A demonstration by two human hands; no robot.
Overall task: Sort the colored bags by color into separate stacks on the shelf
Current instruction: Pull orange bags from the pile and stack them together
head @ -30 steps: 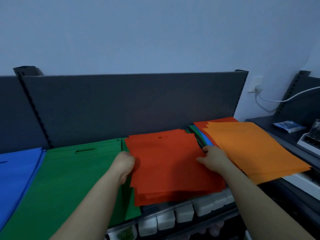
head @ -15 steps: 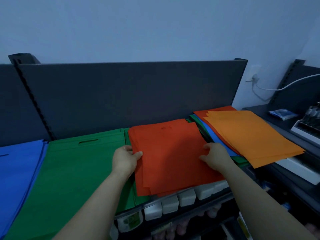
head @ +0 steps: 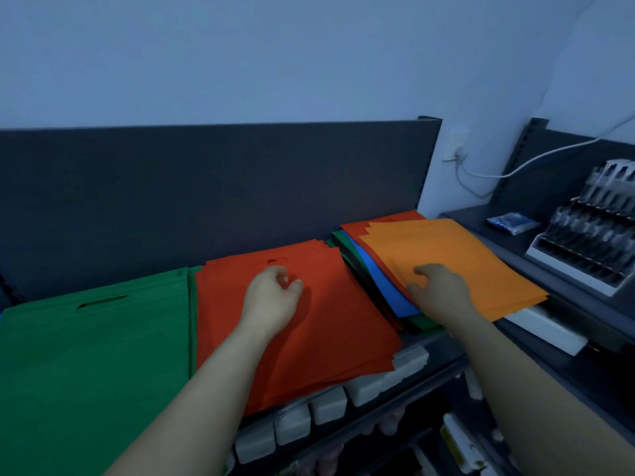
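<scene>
Left hand (head: 271, 297) loosely curled, empty, over red bag stack (head: 326, 338), right hand (head: 441, 293) on orange bags (head: 446, 249), grip unclear

The green stack (head: 96, 355) runs off the left and bottom edges. The left forearm covers the near middle of the red stack (head: 330, 324), and whether the left hand (head: 271, 297), fingers loosely curled, touches it cannot be told. In the mixed pile only edge strips of a blue bag (head: 388, 290), a green bag (head: 424, 322) and a red bag (head: 374, 224) show from under the orange bags (head: 464, 255). The right hand (head: 439, 293) covers that pile's near corner; its fingertips are hidden, so any grip is unclear. The rack (head: 591, 242) and the cable (head: 536, 159) are cut by the right edge, and the rack's contents are blurred. The print on the packet (head: 512, 223) is too small to read. The white boxes (head: 326, 405) and what lies below them are dim and blurred.
</scene>
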